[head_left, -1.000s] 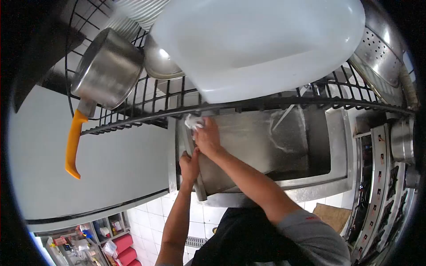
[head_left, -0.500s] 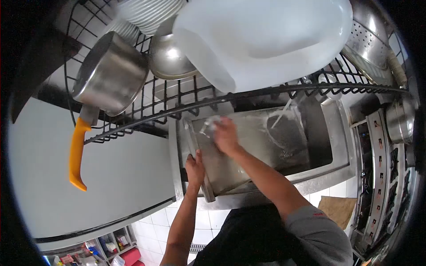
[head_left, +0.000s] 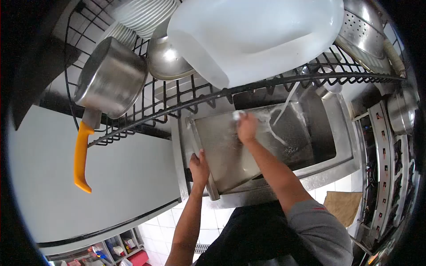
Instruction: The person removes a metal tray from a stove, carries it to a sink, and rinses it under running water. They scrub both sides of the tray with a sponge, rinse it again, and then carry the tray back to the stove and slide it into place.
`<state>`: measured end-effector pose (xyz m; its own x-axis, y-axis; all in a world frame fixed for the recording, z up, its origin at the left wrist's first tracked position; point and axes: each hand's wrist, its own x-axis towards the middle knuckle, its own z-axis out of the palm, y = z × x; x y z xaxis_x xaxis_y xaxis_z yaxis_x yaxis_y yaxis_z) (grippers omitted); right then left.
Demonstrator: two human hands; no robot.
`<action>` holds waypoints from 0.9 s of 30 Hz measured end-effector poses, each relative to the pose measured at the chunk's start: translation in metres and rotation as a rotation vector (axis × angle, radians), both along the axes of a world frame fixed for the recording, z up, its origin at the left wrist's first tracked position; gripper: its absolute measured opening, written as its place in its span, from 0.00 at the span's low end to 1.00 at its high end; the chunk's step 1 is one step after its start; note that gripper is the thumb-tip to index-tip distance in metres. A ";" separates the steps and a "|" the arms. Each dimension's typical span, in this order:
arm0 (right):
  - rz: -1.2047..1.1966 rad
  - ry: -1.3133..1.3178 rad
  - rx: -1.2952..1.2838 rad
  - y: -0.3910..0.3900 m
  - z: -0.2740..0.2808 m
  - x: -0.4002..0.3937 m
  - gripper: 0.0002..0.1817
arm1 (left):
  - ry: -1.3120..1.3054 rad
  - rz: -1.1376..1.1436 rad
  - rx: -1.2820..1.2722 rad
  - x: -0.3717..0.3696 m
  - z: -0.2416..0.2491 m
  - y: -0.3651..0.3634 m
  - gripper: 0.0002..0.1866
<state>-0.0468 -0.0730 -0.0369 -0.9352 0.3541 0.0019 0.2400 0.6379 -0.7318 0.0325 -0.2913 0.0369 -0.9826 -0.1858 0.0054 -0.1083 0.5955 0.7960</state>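
A large flat metal tray (head_left: 226,150) with a raised edge lies in the stainless-steel sink (head_left: 344,137). My left hand (head_left: 199,169) is closed around the tray's left edge, thumb on top. My right hand (head_left: 247,128) is pressed to the tray's upper middle, its fingers closed on a small whitish scrubber (head_left: 238,115). Blur hides what kind of scrubber it is. A thin stream of water (head_left: 285,106) falls onto the right part of the tray, where the surface is wet.
Above the sink hangs a black wire rack (head_left: 191,103). It bears a white basin (head_left: 248,53), a saucepan (head_left: 113,77) with an orange handle jutting out, a metal bowl (head_left: 168,60), stacked plates (head_left: 144,17) and a colander (head_left: 361,29). A stove (head_left: 379,164) stands right.
My right hand has slid rightward along the tray with the scrubber. My left hand keeps its hold on the edge. The view has shifted slightly.
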 end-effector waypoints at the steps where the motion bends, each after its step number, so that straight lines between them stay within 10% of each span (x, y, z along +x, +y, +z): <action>1: -0.001 -0.003 0.002 -0.003 0.001 0.003 0.17 | -0.003 -0.001 0.002 0.001 -0.001 -0.001 0.28; 3: -0.088 0.080 0.306 -0.019 -0.002 0.006 0.21 | -0.082 0.009 -0.115 -0.004 -0.001 -0.001 0.27; 11: 0.519 0.453 0.122 -0.086 0.039 0.065 0.34 | -0.066 -0.088 0.049 -0.009 -0.017 -0.010 0.30; 14: 0.589 0.458 0.019 -0.028 0.021 0.118 0.34 | -0.044 -0.011 -0.013 -0.012 -0.029 -0.017 0.32; 17: 0.470 -0.076 0.323 0.013 0.004 0.155 0.30 | -0.089 -0.044 -0.067 -0.010 -0.012 -0.009 0.31; 20: 0.708 0.143 0.177 -0.015 0.010 0.178 0.28 | -0.071 -0.003 -0.055 -0.009 -0.009 -0.006 0.32; 27: 0.377 0.130 0.242 -0.029 0.011 0.056 0.25 | -0.032 -0.016 -0.081 -0.011 -0.024 -0.008 0.31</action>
